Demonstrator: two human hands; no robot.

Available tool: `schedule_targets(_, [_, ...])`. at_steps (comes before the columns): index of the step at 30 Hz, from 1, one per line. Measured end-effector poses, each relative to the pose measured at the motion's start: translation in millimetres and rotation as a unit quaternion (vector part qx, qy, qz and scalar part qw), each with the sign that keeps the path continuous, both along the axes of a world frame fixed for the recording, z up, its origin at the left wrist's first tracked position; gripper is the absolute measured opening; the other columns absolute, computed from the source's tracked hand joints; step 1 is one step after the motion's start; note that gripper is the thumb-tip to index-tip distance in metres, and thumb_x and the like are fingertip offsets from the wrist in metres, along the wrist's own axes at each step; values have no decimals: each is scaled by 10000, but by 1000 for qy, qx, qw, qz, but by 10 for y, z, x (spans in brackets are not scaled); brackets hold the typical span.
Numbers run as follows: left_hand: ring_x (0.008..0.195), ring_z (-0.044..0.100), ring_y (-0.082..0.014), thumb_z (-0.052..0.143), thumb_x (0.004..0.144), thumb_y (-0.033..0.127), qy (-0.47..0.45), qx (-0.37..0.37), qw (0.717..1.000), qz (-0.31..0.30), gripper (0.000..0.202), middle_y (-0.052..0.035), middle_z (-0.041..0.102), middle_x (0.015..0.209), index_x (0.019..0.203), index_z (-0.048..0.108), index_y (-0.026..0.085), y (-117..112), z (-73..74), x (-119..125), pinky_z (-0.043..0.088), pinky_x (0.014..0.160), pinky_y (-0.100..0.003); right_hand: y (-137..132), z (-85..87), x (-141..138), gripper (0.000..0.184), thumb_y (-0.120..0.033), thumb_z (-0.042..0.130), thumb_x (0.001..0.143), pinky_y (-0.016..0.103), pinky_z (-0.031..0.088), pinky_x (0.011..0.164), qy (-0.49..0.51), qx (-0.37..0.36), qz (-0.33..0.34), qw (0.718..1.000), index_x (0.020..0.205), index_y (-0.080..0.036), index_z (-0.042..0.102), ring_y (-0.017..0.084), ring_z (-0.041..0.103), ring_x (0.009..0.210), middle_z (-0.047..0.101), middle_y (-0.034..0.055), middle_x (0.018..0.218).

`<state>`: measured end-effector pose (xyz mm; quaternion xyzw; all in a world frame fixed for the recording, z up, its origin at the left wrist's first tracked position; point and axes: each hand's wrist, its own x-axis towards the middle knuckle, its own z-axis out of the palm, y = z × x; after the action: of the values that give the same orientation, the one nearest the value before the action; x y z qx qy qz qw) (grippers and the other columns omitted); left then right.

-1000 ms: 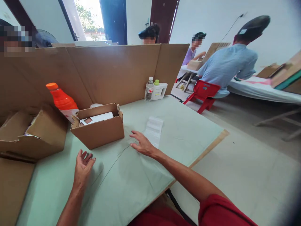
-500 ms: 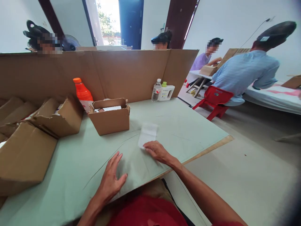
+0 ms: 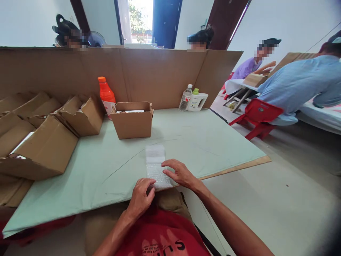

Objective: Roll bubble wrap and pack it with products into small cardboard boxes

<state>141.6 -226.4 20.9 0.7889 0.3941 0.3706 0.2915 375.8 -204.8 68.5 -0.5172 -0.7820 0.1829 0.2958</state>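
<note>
A clear bubble wrap pouch lies flat on the pale green table cover, its lower end at the table's front edge. At its lower left corner is my left hand, fingers curved and thumb apart, with the fingertips at the pouch's edge. My right hand is at the pouch's right side, thumb and fingers apart, fingertips over or touching that edge; I cannot tell which. Neither hand is closed around the pouch.
Beyond the pouch stands an open cardboard box with white items inside. More cardboard boxes crowd the left. An orange bottle, a clear bottle and a white jug stand by the cardboard partition. People sit beyond and at right.
The bubble wrap pouch has come nearer to the table's front edge and now lies straight. My left hand has moved right to its lower corner. The camera view has shifted.
</note>
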Motion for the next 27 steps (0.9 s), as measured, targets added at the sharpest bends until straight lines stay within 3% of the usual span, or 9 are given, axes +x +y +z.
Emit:
schedule_targets(3, [920, 690, -227, 528, 834, 131, -1, -5, 1000, -20, 173, -69, 750, 925, 897, 674, 199, -6, 62, -25, 524, 861, -388, 280, -177, -34, 341, -221, 715, 849, 510, 486, 1012, -131, 60, 4, 990, 1189, -208, 698, 308, 590, 1239, 635, 152, 1374])
schedule_targets(5, [886, 688, -214, 530, 824, 126, -2, -16, 999, -28, 158, -60, 746, 888, 863, 666, 197, -6, 103, -50, 519, 840, -366, 471, -244, -53, 233, -194, 701, 854, 511, 492, 985, -171, 68, 6, 983, 1085, -199, 726, 318, 579, 1247, 634, 157, 1369])
schedule_targets(10, [697, 631, -145, 528, 839, 115, -3, -68, 997, -44, 146, -4, 690, 740, 830, 648, 199, -39, 271, -116, 475, 673, -259, 800, -56, 86, 151, -139, 559, 931, 450, 493, 935, -75, 88, 3, 993, 910, -205, 694, 255, 658, 1108, 740, 106, 1160])
schedule_targets(12, [702, 625, -139, 526, 849, 117, -1, -84, 995, -55, 144, -4, 687, 751, 849, 647, 194, -49, 370, -133, 462, 674, -249, 825, 101, 166, 143, -182, 542, 956, 439, 486, 945, -32, 83, 14, 996, 937, -215, 679, 238, 664, 1099, 742, 95, 1155])
schedule_targets(15, [730, 622, -144, 514, 862, 117, 8, -102, 993, -63, 153, -14, 687, 773, 877, 649, 188, -45, 493, -141, 452, 694, -251, 723, 225, 208, 132, -256, 610, 932, 451, 468, 992, -57, 46, 118, 990, 1033, -217, 687, 246, 637, 1168, 705, 97, 1257])
schedule_targets(17, [735, 612, -148, 506, 862, 115, 14, -121, 990, -65, 158, -17, 679, 774, 880, 646, 187, -35, 524, -137, 444, 694, -253, 606, 181, 176, 265, -263, 679, 872, 486, 461, 1003, -127, 27, 181, 975, 1127, -193, 687, 289, 603, 1222, 663, 135, 1332])
schedule_targets(20, [732, 600, -150, 492, 855, 112, 16, -161, 985, -65, 171, -20, 669, 774, 883, 645, 182, -18, 506, -119, 436, 690, -253, 504, 2, 90, 317, -177, 669, 840, 507, 465, 993, -203, 31, 178, 962, 1156, -159, 692, 330, 564, 1268, 625, 173, 1380])
schedule_targets(23, [745, 601, -151, 484, 844, 110, 25, -198, 977, -68, 174, -23, 671, 791, 870, 642, 179, 10, 496, -108, 431, 710, -258, 570, -108, 32, 216, -146, 588, 915, 477, 479, 978, -183, 36, 156, 970, 1085, -176, 718, 293, 604, 1219, 675, 140, 1312])
schedule_targets(27, [745, 592, -144, 491, 818, 106, 33, -243, 966, -81, 173, -10, 668, 797, 856, 640, 185, 50, 600, -144, 412, 710, -253, 751, -1, 58, 155, -220, 587, 965, 452, 501, 961, -96, -25, 196, 976, 1009, -196, 733, 254, 677, 1111, 746, 96, 1176])
